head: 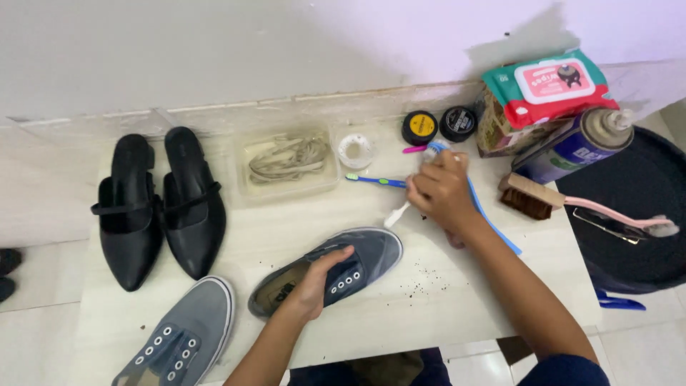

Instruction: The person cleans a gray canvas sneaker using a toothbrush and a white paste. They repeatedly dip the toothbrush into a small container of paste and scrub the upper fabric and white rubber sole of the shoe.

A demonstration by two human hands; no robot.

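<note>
My left hand (315, 284) grips the side of a dark blue canvas sneaker (371, 254) lying without laces on a white low table (443, 300). My right hand (439, 191) is closed around a white toothbrush (397, 214) whose end points down-left toward the sneaker. It hovers over a blue toothbrush (375, 180) and a long blue strip (493, 225) on the table. The matching grey-blue sneaker (182, 336) lies at the table's front left corner.
A pair of black pointed flats (157, 204) stands at the left. A clear tub with soaking laces (289, 163), a small white cup (356, 150), two round polish tins (437, 125), a wipes pack (547, 86), a spray can (575, 146) and a wooden brush (532, 196) line the back. A black round tray (643, 214) sits to the right.
</note>
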